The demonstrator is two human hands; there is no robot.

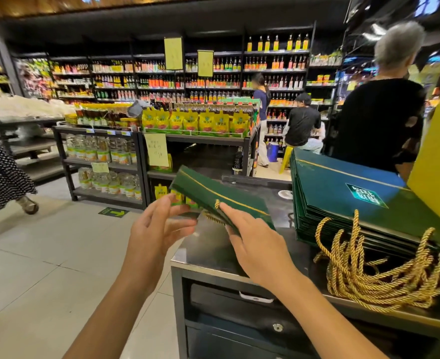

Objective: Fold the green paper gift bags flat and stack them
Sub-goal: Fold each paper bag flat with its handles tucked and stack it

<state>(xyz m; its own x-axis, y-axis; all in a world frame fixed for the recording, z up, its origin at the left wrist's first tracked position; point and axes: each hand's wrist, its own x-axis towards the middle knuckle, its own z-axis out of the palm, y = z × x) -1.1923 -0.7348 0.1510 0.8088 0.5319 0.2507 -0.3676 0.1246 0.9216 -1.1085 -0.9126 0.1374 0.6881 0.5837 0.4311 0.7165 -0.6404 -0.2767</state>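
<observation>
Mid-frame, 1 green bag [213, 193] is held collapsed over the steel counter's [208, 255] edge, left of the finished stack [343, 187] at right. The right hand [257, 247] lays straight fingers along it; its thumb is hidden, so a pinch cannot be told. The left hand [156, 226] hangs spread and loose at the bag's left end. Best: press the creases flat, tuck the gold cord [213, 217], and square it on the stack.

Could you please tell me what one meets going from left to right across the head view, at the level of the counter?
left hand → green paper bag → right hand → stack of folded green bags. The gold rope handles overlap the stack, so they are left out.
</observation>
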